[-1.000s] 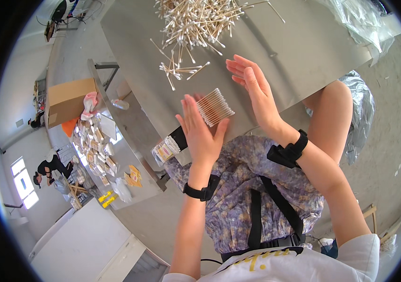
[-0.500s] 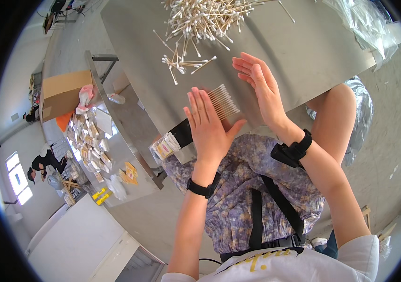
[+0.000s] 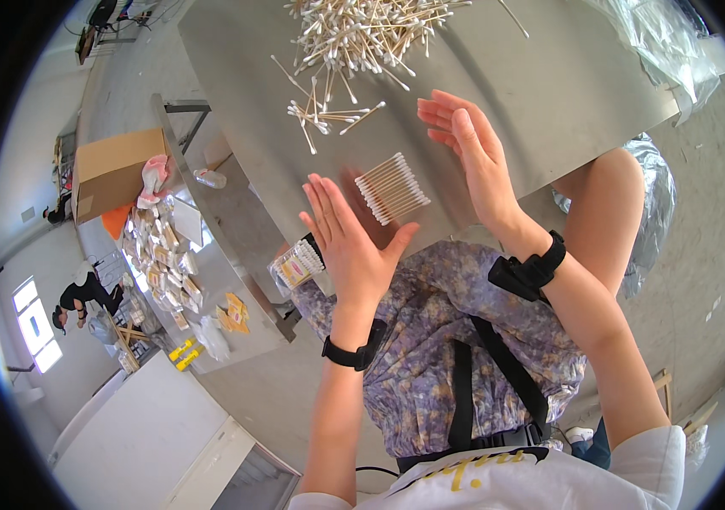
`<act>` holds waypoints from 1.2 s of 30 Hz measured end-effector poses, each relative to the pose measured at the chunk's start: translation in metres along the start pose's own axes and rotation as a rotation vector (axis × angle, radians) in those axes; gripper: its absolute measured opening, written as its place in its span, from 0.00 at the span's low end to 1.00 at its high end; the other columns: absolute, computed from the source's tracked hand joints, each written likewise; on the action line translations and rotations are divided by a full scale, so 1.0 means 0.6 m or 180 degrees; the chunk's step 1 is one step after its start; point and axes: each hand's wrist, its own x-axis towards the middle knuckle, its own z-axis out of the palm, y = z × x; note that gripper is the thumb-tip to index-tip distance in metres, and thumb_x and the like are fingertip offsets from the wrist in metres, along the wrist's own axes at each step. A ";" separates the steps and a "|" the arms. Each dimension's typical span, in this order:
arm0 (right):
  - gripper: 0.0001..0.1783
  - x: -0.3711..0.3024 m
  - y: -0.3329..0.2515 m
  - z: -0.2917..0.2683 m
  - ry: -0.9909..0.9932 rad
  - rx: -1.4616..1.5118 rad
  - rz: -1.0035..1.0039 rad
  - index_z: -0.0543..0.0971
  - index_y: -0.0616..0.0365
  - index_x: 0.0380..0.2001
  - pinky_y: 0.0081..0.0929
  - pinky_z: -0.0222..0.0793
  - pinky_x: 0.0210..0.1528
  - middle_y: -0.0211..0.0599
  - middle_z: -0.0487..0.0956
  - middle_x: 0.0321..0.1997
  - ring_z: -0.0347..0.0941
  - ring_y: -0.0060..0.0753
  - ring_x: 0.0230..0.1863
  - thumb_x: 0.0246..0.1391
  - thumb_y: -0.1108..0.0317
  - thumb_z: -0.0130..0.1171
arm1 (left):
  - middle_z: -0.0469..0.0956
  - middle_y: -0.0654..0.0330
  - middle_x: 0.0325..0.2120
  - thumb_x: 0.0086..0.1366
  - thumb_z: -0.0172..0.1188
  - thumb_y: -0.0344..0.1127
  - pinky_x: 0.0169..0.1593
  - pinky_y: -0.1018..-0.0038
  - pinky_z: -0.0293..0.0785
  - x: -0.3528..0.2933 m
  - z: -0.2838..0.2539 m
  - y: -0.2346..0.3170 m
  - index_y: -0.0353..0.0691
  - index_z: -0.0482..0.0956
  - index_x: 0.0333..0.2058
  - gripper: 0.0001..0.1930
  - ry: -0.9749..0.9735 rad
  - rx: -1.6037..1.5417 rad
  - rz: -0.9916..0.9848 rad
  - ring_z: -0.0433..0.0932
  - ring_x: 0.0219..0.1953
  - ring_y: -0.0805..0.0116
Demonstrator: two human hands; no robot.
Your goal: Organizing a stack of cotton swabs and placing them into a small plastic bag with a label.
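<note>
1. So, a neat row of cotton swabs (image 3: pixel 392 189) is laid flat on the grey table (image 3: pixel 566 93), between both hands.
2. The left hand (image 3: pixel 352 246) and right hand (image 3: pixel 471 153) are held open, fingers straight, nothing gripped.
3. A small clear swab packet (image 3: pixel 297 266) is seen just beside the left hand; a brown cardboard box (image 3: pixel 116 172) sits far left.

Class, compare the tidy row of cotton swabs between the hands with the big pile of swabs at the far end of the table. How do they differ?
The tidy row of swabs lies side by side, parallel, with tips lined up; the big pile is tangled, its sticks pointing every way. The row is small and compact; the pile holds far more and spreads wide. The row sits between the left hand and right hand; the pile lies beyond them. Both rest on the grey table.
</note>
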 end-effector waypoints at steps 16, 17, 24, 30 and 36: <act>0.09 0.014 -0.019 -0.041 -0.1221 -0.2102 -0.0268 0.81 0.61 0.31 0.32 0.71 0.41 0.39 0.76 0.38 0.75 0.39 0.36 0.52 0.78 0.51 | 0.45 0.33 0.70 0.56 0.62 0.69 0.72 0.47 0.41 0.007 0.066 0.038 0.21 0.44 0.68 0.62 -0.0163 0.0243 0.0433 0.41 0.74 0.39; 0.09 0.013 -0.024 -0.043 -0.1414 -0.2248 -0.0197 0.81 0.61 0.28 0.32 0.72 0.42 0.38 0.77 0.38 0.75 0.40 0.37 0.50 0.78 0.51 | 0.46 0.33 0.70 0.57 0.60 0.70 0.72 0.48 0.42 0.004 0.071 0.036 0.21 0.45 0.68 0.61 -0.0070 0.0246 0.0481 0.42 0.74 0.39; 0.08 0.010 -0.026 -0.049 -0.1843 -0.2841 -0.0645 0.82 0.57 0.23 0.34 0.73 0.45 0.36 0.76 0.37 0.74 0.40 0.42 0.47 0.76 0.53 | 0.47 0.33 0.70 0.57 0.61 0.68 0.72 0.48 0.43 0.003 0.087 0.035 0.22 0.44 0.69 0.61 0.0135 0.0303 0.0515 0.44 0.73 0.38; 0.08 0.010 -0.024 -0.048 -0.1798 -0.2818 -0.0690 0.82 0.57 0.23 0.34 0.72 0.46 0.36 0.76 0.37 0.74 0.39 0.43 0.47 0.76 0.53 | 0.42 0.37 0.72 0.52 0.71 0.60 0.73 0.47 0.39 -0.005 0.093 0.016 0.30 0.37 0.71 0.64 0.0821 -0.0477 0.0439 0.42 0.74 0.40; 0.08 0.012 -0.027 -0.052 -0.1973 -0.2875 -0.0567 0.82 0.59 0.24 0.33 0.72 0.45 0.36 0.75 0.39 0.74 0.39 0.43 0.45 0.78 0.54 | 0.39 0.38 0.72 0.52 0.71 0.60 0.74 0.48 0.37 -0.003 0.092 0.020 0.30 0.36 0.71 0.65 0.0815 -0.0631 0.0381 0.40 0.75 0.42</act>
